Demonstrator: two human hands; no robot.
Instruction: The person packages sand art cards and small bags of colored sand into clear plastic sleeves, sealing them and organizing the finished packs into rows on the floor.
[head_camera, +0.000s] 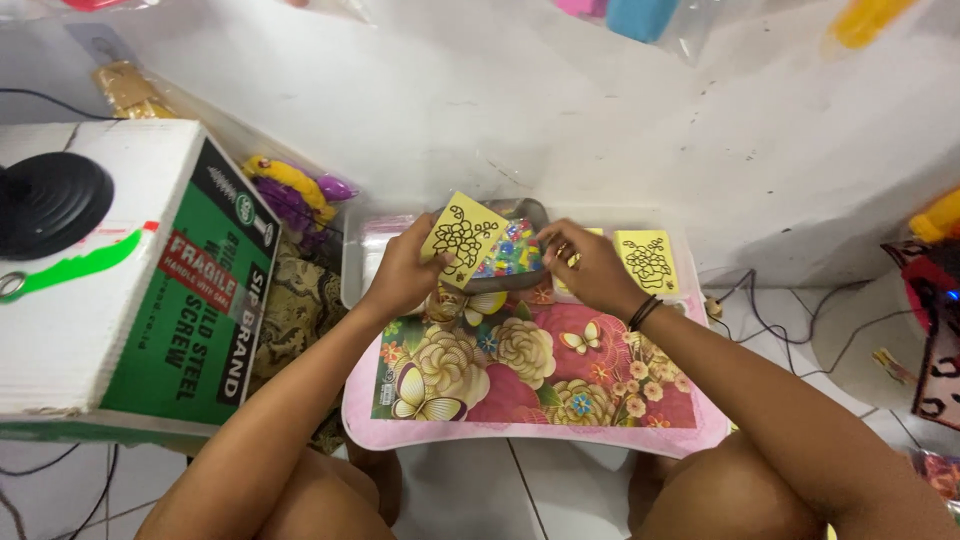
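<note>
A person's left hand (405, 270) is closed around a yellow card (463, 238) printed with a black outline pattern, pinching its lower left edge and holding it tilted above the far end of a small pink table (440, 425) with a flower and butterfly top. The right hand (590, 265) sits just right of the card, fingers curled and fingertips pressed together over a clear bag of coloured beads (510, 252); whether it actually grips the bag or something small cannot be told. A dark band (643, 312) circles the right wrist. The bag of beads lies between the two hands, partly behind the card, resting in a grey tray (520, 215) at the far edge of the table. A second yellow card (647, 262) with a similar black pattern lies flat just right of the right hand, at the table's far right corner. Left of the table stands a large white and green cardboard box (150, 290) with a black round object (50, 205) on top. Beyond the table's far left corner lies a purple and yellow toy (295, 192) in clear wrapping. Thin cables (770, 320) trail over the white floor to the table's right
</note>
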